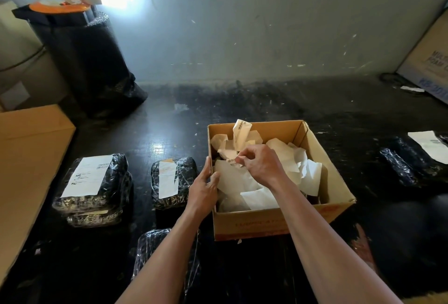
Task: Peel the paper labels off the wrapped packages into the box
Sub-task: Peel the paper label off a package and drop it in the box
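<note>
Probably a packing storeroom: cartons [29, 148], wrapped parcels [92, 182], bubble-wrap roll [84, 61]

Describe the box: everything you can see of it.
The box is brown cardboard, open-topped, with faint reddish print on its near wall. It sits upright on the dark floor, heaped with crumpled white labels. The left hand grips its left wall; the right hand, above it, pinches a barcoded label.

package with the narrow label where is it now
Head view, left of centre: the package lies on the floor between the cardboard box and the stack of labelled packages.
</note>
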`<state>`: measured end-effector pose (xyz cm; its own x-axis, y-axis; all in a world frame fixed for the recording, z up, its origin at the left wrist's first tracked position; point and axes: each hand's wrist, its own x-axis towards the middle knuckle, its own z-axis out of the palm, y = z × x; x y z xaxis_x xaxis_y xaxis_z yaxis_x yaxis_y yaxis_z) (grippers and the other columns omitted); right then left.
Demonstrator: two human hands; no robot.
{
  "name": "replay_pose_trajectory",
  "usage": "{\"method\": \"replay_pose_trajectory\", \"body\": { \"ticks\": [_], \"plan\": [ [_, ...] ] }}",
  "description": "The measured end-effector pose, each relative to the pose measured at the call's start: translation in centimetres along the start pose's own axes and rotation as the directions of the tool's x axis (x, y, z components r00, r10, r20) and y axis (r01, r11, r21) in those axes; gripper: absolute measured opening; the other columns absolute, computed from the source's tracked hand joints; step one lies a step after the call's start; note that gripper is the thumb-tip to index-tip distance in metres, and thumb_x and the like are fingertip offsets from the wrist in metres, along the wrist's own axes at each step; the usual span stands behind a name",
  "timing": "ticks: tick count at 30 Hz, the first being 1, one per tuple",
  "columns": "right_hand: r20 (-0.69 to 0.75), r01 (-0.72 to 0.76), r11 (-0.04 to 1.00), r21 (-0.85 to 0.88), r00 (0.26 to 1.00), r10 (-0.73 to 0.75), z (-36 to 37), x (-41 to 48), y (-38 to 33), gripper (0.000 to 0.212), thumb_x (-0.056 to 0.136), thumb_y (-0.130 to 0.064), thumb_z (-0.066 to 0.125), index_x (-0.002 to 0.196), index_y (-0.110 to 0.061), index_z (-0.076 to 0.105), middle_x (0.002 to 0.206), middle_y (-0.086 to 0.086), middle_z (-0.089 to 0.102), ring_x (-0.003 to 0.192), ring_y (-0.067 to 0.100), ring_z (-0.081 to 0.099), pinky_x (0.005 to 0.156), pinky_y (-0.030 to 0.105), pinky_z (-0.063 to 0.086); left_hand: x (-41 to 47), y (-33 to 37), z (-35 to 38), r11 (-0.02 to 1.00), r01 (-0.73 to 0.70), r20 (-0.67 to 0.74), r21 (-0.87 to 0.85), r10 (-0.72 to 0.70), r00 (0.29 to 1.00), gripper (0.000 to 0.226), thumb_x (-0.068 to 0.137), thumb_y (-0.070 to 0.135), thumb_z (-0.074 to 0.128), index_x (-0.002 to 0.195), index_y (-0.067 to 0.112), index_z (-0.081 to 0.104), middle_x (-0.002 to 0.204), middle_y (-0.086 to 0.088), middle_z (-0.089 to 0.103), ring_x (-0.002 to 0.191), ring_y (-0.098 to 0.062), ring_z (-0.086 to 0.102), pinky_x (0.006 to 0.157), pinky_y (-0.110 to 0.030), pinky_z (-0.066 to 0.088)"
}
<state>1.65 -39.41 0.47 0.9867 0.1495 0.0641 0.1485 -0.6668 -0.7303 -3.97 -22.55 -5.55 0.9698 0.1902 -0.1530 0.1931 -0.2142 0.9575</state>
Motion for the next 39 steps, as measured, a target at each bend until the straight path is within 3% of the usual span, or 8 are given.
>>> {"method": "replay_pose_trajectory", "body": {
  "ticks": [7, 11, 15, 18, 22, 26, 34, 39],
  "plan": [
    [0.000, -0.016, 0.999, -0.033, 1.000, 0.016, -0.3, 0.1, 0.0, 0.023, 0.087, -0.011, 0.079, 0.106, -0.017, 0.067, 0.121, 0.005, 0.069, 0.111, 0.023, 0.068, 0.087, 0.028, 0.056, -0.3, 0.4, 0.0, 1.000, 0.008, 0.010, -0.021, -0.007, 1.000, 0.054, 0.106, 0.025, 0.049, 0.156, 0.034, 0.032, 0.152, 0.010, 0.047, 0.109, 0.002, 0.053, 0.064, 0.004, 0.042],
    [0.001, -0.012, 0.996, -0.092, 1.000, 0.013, -0.4, 0.4, 0.5, 0.024, 0.082, -0.028, 0.084, 0.099, -0.014, 0.075, 0.114, -0.001, 0.061, 0.103, 0.017, 0.061, 0.081, 0.023, 0.053, -0.3, 0.2, -0.1, 1.000, 0.017, 0.001, -0.008, -0.017, 1.000, 0.054, 0.106, 0.028, 0.049, 0.156, 0.037, 0.032, 0.153, 0.009, 0.046, 0.118, -0.001, 0.051, 0.068, 0.005, 0.041],
    [0.031, 0.007, 0.987, -0.161, 1.000, -0.002, -0.7, 0.5, 0.4, 0.028, 0.088, -0.027, 0.079, 0.113, -0.015, 0.077, 0.122, 0.002, 0.069, 0.111, 0.025, 0.065, 0.089, 0.039, 0.060, -0.4, 0.4, -0.2, 1.000, 0.017, -0.001, -0.007, -0.017, 1.000, 0.053, 0.106, 0.028, 0.049, 0.156, 0.037, 0.032, 0.152, 0.010, 0.047, 0.118, 0.000, 0.051, 0.067, 0.005, 0.041],
    [0.075, 0.028, 0.984, -0.174, 0.997, -0.015, -1.2, 0.6, 0.3, 0.030, 0.094, -0.013, 0.069, 0.124, -0.010, 0.072, 0.136, 0.008, 0.066, 0.121, 0.031, 0.065, 0.092, 0.033, 0.055, -0.4, 0.4, -0.2, 1.000, 0.012, -0.004, 0.006, -0.012, 1.000, 0.053, 0.106, 0.032, 0.049, 0.155, 0.042, 0.032, 0.151, 0.012, 0.048, 0.115, -0.001, 0.056, 0.073, -0.003, 0.045],
    [0.020, 0.028, 0.986, -0.166, 0.999, -0.025, -1.9, 0.9, -0.1, 0.017, 0.088, -0.028, 0.078, 0.101, -0.017, 0.077, 0.108, 0.001, 0.076, 0.094, 0.015, 0.071, 0.083, 0.028, 0.059, -0.2, 0.2, -0.1, 1.000, -0.003, -0.018, 0.003, 0.003, 1.000, 0.052, 0.105, 0.033, 0.050, 0.154, 0.043, 0.034, 0.149, 0.015, 0.050, 0.116, -0.001, 0.057, 0.084, -0.009, 0.048],
    [-0.053, 0.036, 0.962, -0.272, 0.997, -0.052, -2.2, 0.9, 0.0, 0.022, 0.087, -0.041, 0.078, 0.083, -0.023, 0.065, 0.091, -0.008, 0.068, 0.078, 0.008, 0.062, 0.061, 0.017, 0.044, -0.2, -0.1, -0.1, 1.000, -0.002, -0.021, -0.006, 0.002, 1.000, 0.052, 0.105, 0.035, 0.050, 0.153, 0.046, 0.034, 0.148, 0.014, 0.052, 0.120, -0.008, 0.061, 0.102, -0.035, 0.052],
    [0.042, 0.053, 0.955, -0.292, 0.998, -0.043, -2.1, 0.4, -0.5, 0.028, 0.090, -0.033, 0.076, 0.113, -0.018, 0.074, 0.114, 0.001, 0.075, 0.096, 0.016, 0.071, 0.083, 0.028, 0.057, -0.4, 0.8, -0.2, 0.999, -0.010, -0.005, -0.041, 0.009, 1.000, 0.054, 0.106, 0.033, 0.049, 0.156, 0.037, 0.030, 0.155, 0.013, 0.042, 0.137, -0.005, 0.044, 0.112, -0.023, 0.037],
    [0.112, 0.054, 0.955, -0.292, 0.994, -0.022, -1.2, 0.0, -1.3, 0.042, 0.091, -0.039, 0.074, 0.128, -0.020, 0.069, 0.131, 0.002, 0.069, 0.114, 0.022, 0.069, 0.094, 0.036, 0.057, -0.3, 0.6, -0.8, 0.999, -0.013, 0.039, -0.039, 0.015, 0.999, 0.053, 0.105, 0.036, 0.049, 0.156, 0.036, 0.032, 0.151, 0.009, 0.049, 0.125, -0.005, 0.053, 0.097, -0.019, 0.051]
  ]
}}
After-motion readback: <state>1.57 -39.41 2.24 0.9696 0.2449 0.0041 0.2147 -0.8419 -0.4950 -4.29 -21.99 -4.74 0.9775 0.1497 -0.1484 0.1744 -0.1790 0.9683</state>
